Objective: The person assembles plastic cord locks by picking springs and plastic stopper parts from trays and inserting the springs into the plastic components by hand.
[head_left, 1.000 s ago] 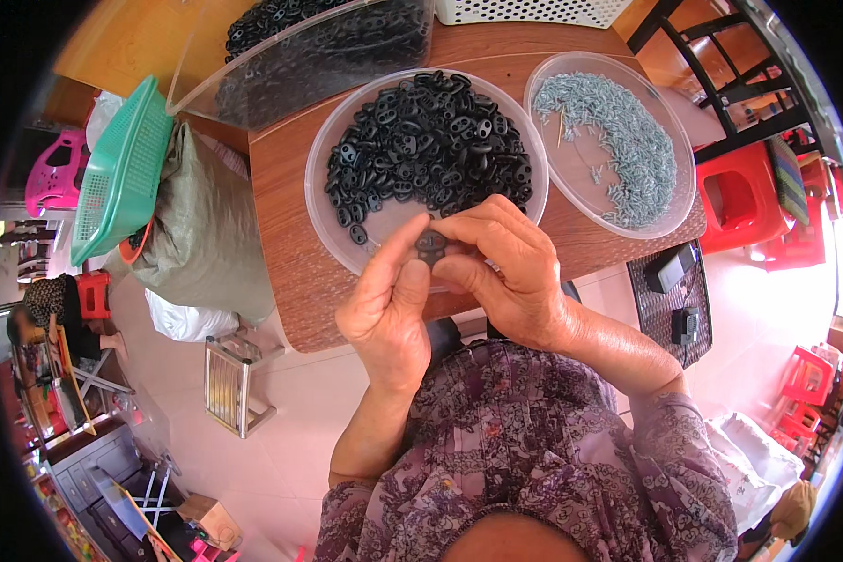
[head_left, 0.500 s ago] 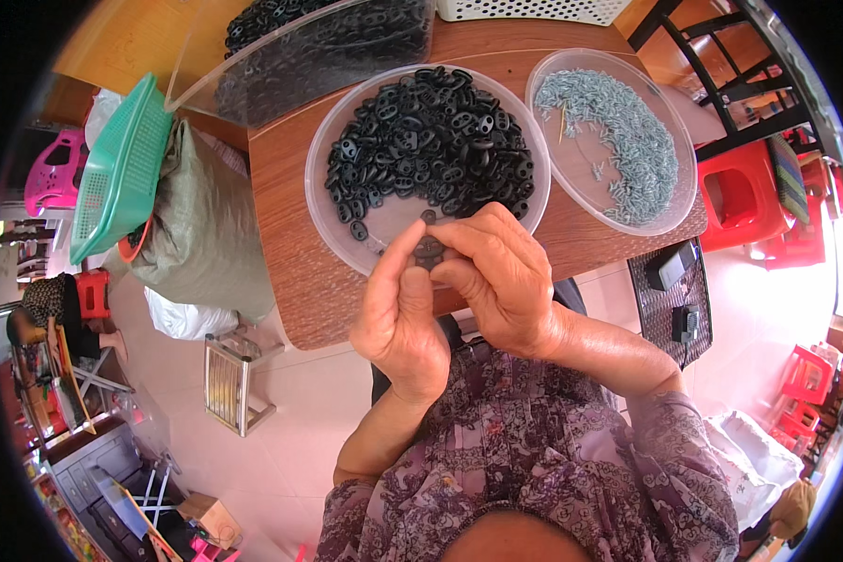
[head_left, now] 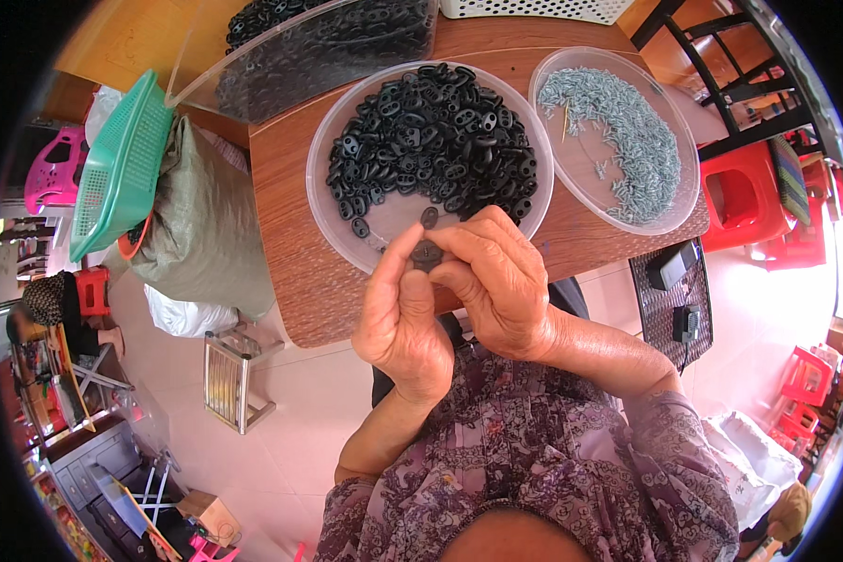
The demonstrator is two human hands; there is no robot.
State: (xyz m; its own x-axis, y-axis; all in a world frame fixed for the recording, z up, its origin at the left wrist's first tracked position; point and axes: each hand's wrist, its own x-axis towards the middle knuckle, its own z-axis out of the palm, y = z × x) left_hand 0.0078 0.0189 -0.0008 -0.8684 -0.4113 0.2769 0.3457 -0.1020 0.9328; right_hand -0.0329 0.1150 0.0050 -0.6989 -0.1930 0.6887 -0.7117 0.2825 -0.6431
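Both my hands meet just over the near rim of a round clear tub (head_left: 315, 201). Between the fingertips sits a small dark oval piece (head_left: 427, 253), perhaps a cord lock, with part of it covered by the fingers. My left hand (head_left: 405, 328) pinches it from the left, my right hand (head_left: 501, 281) from the right. Just past the fingertips another dark oval piece (head_left: 429, 217) shows; whether it is held or lies in the tub, I cannot tell. Black two-hole oval pieces (head_left: 421, 131) are heaped inside the tub, most of them toward the far side.
A second clear tub (head_left: 540, 103) at the right holds many tiny grey-blue parts (head_left: 637, 140), like small springs. Behind stands a large clear bin (head_left: 328, 56) of black pieces. Left of the wooden table (head_left: 290, 281) are a green basket (head_left: 117, 173) and a sack (head_left: 206, 215).
The dark piece between my fingertips has turned slightly, showing more of its flat face. Both hands stay in nearly the same place, and the view has shifted a little.
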